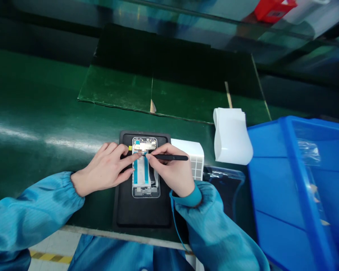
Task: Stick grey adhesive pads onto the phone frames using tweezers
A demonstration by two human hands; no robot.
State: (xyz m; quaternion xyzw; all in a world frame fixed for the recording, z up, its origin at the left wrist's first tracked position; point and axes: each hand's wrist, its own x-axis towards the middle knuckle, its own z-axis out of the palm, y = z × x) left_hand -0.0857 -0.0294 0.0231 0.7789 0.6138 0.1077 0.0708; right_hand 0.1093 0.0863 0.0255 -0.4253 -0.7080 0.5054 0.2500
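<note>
An opened phone frame [145, 168] with white inner parts and two teal strips lies on a black mat [142, 210]. My left hand [107, 168] rests flat on the phone's left edge, its fingers stretched out and pressing it down. My right hand [173, 171] is closed around a thin black stylus-like tool [169, 157], held like a pen. The tool's tip touches the upper part of the phone, near my left fingertips. Both arms wear blue sleeves.
A white grid-patterned box [192, 157] sits just right of the mat. A curled stack of white sheets [231, 135] lies beyond it. A large blue plastic bin [302, 188] fills the right side. Green cardboard [169, 86] lies on the green belt behind.
</note>
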